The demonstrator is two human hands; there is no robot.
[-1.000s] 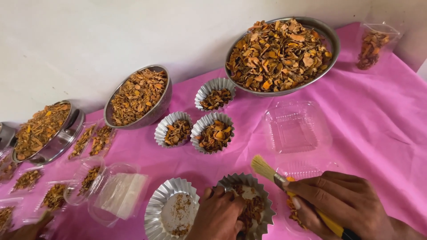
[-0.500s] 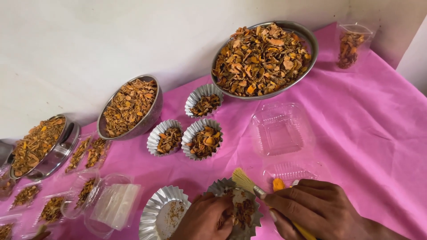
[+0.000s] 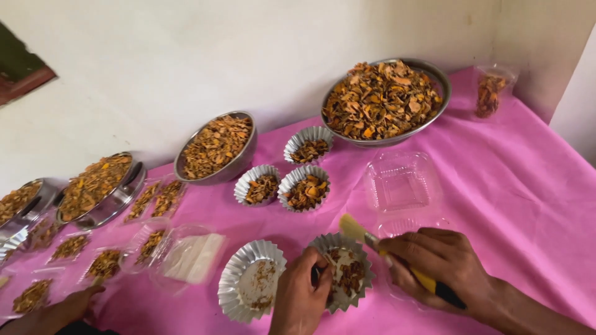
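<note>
My left hand (image 3: 302, 296) grips the near rim of a fluted silver foil cup (image 3: 345, 270) that holds a few orange-brown dried pieces. My right hand (image 3: 442, 267) holds a small brush with a yellow handle (image 3: 423, 279); its pale bristles (image 3: 352, 227) hover over the cup's far rim. To the left sits a second foil cup (image 3: 249, 288), nearly bare apart from some crumbs. Both cups rest on the pink tablecloth (image 3: 515, 205).
Three filled foil cups (image 3: 305, 189) stand mid-table. Behind them are a big steel bowl (image 3: 385, 99) and smaller steel bowls (image 3: 217, 146) of dried pieces. A clear plastic clamshell box (image 3: 402, 184) lies open on the right. Another person's hand (image 3: 74, 304) is at the lower left, beside filled clear packs (image 3: 105, 263).
The view has shifted, so everything sits further right. My left hand keeps hold of the cup while the brush stays above it.
</note>
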